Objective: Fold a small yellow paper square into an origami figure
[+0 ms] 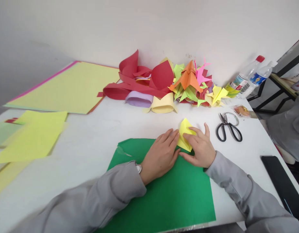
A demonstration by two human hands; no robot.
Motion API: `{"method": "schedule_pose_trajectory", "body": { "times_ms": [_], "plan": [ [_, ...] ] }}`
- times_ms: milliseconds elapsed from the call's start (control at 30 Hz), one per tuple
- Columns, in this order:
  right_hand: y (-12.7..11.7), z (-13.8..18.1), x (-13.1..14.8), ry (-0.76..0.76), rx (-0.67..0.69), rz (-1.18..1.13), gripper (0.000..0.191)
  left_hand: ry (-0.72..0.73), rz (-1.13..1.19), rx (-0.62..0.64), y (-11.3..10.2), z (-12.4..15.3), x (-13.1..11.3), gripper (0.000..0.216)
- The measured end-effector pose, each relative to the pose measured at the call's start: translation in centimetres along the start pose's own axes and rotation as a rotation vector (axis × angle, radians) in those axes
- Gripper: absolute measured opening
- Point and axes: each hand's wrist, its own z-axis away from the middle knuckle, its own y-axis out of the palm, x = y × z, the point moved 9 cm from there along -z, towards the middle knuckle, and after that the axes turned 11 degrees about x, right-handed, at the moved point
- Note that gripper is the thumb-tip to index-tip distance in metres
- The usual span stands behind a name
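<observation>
A small folded yellow paper (184,128) lies at the far edge of a green sheet (168,197) on the white table (91,142). My left hand (161,155) rests on the green sheet with its fingers lying flat, their tips against the yellow paper's left side. My right hand (200,147) presses down on the yellow paper from the right, fingers together over its lower part. Both arms wear grey sleeves, and a watch shows at the left wrist.
A heap of folded paper shapes and red paper curls (164,84) lies against the wall. Black scissors (228,129) sit right of my hands. Two plastic bottles (251,77) lie at the back right, a dark phone (280,181) at the right edge, yellow sheets (35,136) at left.
</observation>
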Motion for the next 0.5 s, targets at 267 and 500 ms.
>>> {"method": "schedule_pose_trajectory", "body": {
  "times_ms": [267,500],
  "plan": [
    [0.3,0.16,-0.28,0.016,0.008,0.014,0.052,-0.033,-0.003,0.012,0.05,0.13,0.35,0.043],
    [0.35,0.15,-0.21,0.008,0.011,0.016,0.055,-0.031,0.016,0.004,0.07,0.12,0.38,0.043]
  ]
}}
